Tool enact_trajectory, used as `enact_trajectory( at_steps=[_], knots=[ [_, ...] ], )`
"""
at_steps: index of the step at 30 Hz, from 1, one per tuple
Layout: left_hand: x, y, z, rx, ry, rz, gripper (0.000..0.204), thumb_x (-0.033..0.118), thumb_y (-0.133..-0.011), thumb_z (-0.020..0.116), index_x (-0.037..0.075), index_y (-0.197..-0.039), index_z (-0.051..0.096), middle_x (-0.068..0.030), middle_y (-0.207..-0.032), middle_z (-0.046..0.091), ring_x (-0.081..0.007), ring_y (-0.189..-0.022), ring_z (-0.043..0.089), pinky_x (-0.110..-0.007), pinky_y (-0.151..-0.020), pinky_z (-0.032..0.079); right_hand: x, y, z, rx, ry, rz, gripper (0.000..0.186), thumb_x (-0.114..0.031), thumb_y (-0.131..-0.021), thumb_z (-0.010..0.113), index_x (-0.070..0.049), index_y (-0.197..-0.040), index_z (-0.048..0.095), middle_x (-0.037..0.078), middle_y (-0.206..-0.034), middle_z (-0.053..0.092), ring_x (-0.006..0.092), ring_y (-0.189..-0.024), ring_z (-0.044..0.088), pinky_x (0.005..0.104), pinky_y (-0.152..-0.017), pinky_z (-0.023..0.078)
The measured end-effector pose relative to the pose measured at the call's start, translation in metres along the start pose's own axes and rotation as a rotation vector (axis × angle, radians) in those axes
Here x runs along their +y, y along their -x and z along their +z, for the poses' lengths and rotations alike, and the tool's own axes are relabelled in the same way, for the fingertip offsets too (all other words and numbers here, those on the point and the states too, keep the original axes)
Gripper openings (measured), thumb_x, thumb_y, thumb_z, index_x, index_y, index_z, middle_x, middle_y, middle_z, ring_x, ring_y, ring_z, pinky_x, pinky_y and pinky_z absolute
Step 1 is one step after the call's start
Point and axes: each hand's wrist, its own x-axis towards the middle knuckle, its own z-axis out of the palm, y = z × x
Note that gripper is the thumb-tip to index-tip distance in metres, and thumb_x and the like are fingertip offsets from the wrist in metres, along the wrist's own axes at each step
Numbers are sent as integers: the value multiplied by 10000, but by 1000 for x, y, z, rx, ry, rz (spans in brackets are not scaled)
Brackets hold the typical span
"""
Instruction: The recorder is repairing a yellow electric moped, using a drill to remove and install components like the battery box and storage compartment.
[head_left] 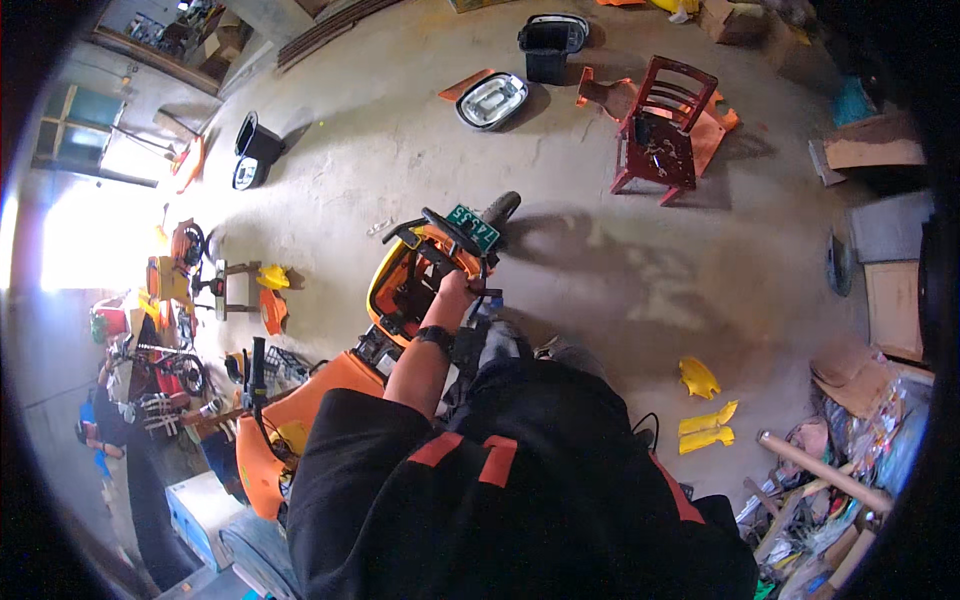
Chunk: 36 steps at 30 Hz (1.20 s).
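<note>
My left hand (457, 285), with a dark watch on the wrist, reaches to the rear of the orange and yellow scooter (340, 385). Its fingers look curled at dark parts in the open rear frame (395, 270); what they hold is too small to make out. A green number plate (474, 228) is fixed above the rear wheel (505, 206), just beyond the hand. The scooter's handlebar (257, 380) lies at lower left. My right hand is out of sight.
A red wooden chair (660, 140) stands beside orange panels at upper right. Black containers (548, 62) and a silver tray-like piece (492, 98) lie farther off. Yellow panels (705, 425) lie right of me, near cardboard and scrap (845, 385). More scooters and parts (175, 290) crowd the left wall.
</note>
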Motion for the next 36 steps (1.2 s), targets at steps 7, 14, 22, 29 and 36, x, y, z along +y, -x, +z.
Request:
enact_trajectory(
  at_steps=[7,14,22,29,36],
  knots=[
    [8,16,63,-121,-386,-263,268,85,-777,595,52,-1033,524,-66,-742,527,-220,-628,531,-333,-568,444,1,-9,-36,41,13,15,201,-147,-725,628,-64,-907,649,98,-778,657,231,-740,647,375,-689,534],
    [-69,-19,88,301,781,-806,103,181,-821,531,109,-810,458,-47,-652,420,-200,-546,436,-347,-454,357,-32,-13,-76,66,100,49,192,-156,-729,631,-63,-896,650,96,-764,656,232,-728,647,373,-682,534],
    [-135,-30,72,166,-18,-553,190,121,-758,615,48,-929,651,-76,-835,664,-193,-709,628,-315,-591,489,-115,-35,-126,-6,297,52,184,-167,-733,634,-62,-883,651,94,-748,656,232,-715,646,371,-674,535],
    [-203,10,32,136,-120,-138,142,158,-781,514,61,-737,608,-62,-613,566,-197,-543,552,-351,-467,431,-186,-68,-141,-37,365,-122,179,-177,-737,637,-62,-872,652,93,-733,655,233,-704,646,370,-667,535],
    [-79,-44,58,-316,-281,-1187,244,244,-825,530,46,-708,612,-94,-649,643,-225,-539,617,-397,-497,481,-237,-129,-168,97,539,-52,279,-283,-759,628,-40,-896,651,95,-714,639,214,-709,618,371,-648,485]
  ],
)
